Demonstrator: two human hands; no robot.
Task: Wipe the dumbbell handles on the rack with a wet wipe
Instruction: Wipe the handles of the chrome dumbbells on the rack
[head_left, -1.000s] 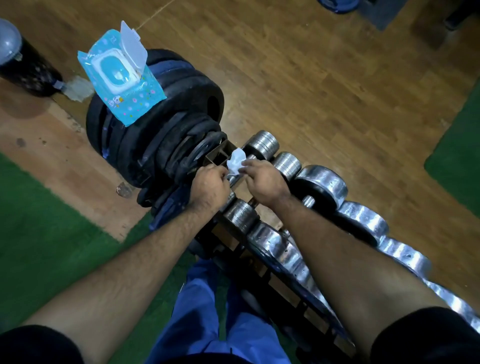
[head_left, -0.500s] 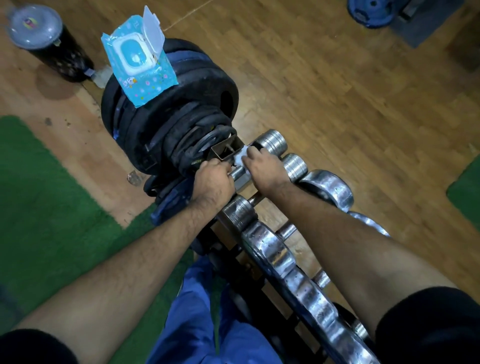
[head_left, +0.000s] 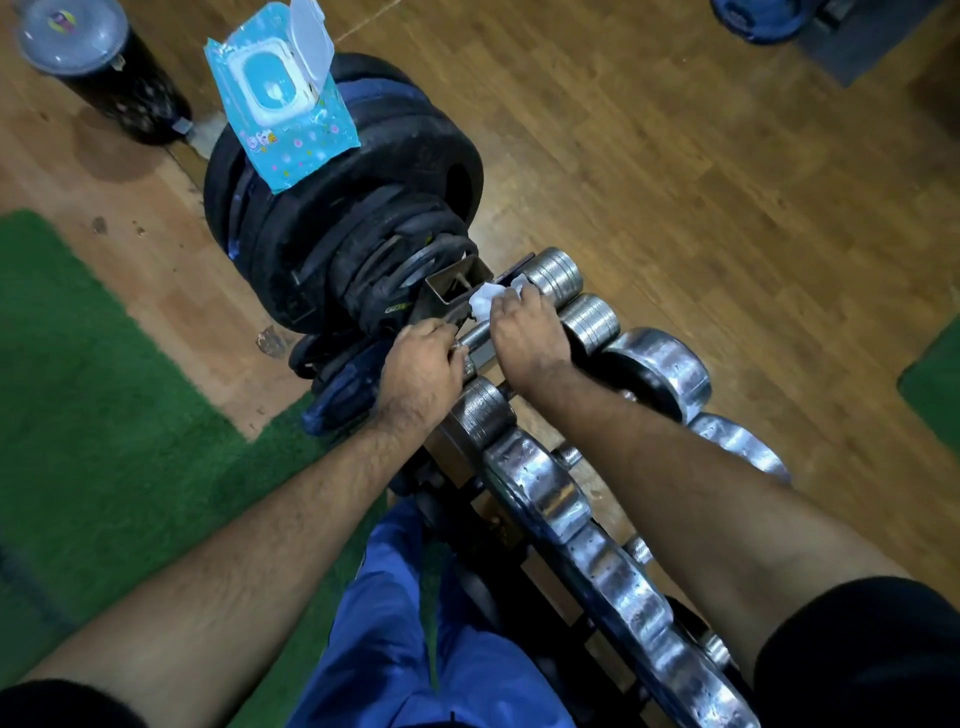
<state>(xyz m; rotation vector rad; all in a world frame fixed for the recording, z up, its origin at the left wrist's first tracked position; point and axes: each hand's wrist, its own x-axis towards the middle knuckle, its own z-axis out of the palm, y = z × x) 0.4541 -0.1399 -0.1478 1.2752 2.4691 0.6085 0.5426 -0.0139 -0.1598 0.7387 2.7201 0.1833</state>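
Both hands (head_left: 470, 345) grip one dumbbell handle (head_left: 474, 339), wet wipe (head_left: 491, 300) bunched.

White wipe (head_left: 485, 301), silver dumbbells (head_left: 556, 278), blue dotted wipe pack (head_left: 291, 130), green mat (head_left: 104, 395).

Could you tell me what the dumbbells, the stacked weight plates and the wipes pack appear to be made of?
Dumbbells: bright metal, probably chromed steel, with mirror-like glints. Weight plates: matte black, likely rubber-coated, dull and scuffed. Wipes pack: thin glossy blue plastic film with a rigid white flip lid.
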